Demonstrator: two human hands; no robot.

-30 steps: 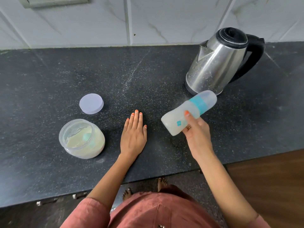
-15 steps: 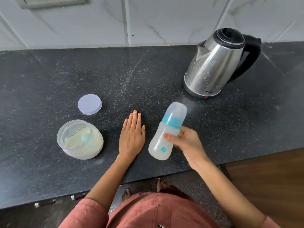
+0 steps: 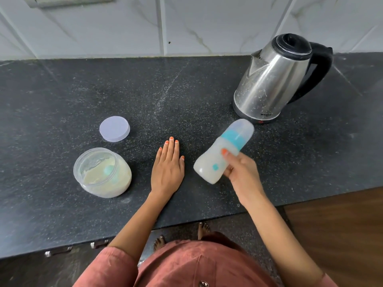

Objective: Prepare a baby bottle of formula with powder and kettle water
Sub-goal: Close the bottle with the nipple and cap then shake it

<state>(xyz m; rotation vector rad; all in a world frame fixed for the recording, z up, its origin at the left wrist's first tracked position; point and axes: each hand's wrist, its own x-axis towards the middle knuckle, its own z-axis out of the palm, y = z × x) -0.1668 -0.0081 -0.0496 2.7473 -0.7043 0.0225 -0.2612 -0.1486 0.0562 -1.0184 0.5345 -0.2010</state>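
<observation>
We've tipped the bottle (image 3: 209, 164) cap-first toward the kettle (image 3: 267, 83); right hand (image 3: 244, 175) grips it, left hand (image 3: 166, 170) lies flat on the bench (image 3: 62, 90).

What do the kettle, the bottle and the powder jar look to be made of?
Kettle: shiny steel body, by its reflections; black lid and handle look like plastic. Bottle: cloudy see-through plastic, probably, with a teal collar under a clear cap. Jar: clear plastic, likely; the powder shows through its wall.

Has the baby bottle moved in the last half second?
Yes. The baby bottle, gripped by the right hand, has tipped rightward: its capped end now lies closer to the kettle than before.
</observation>
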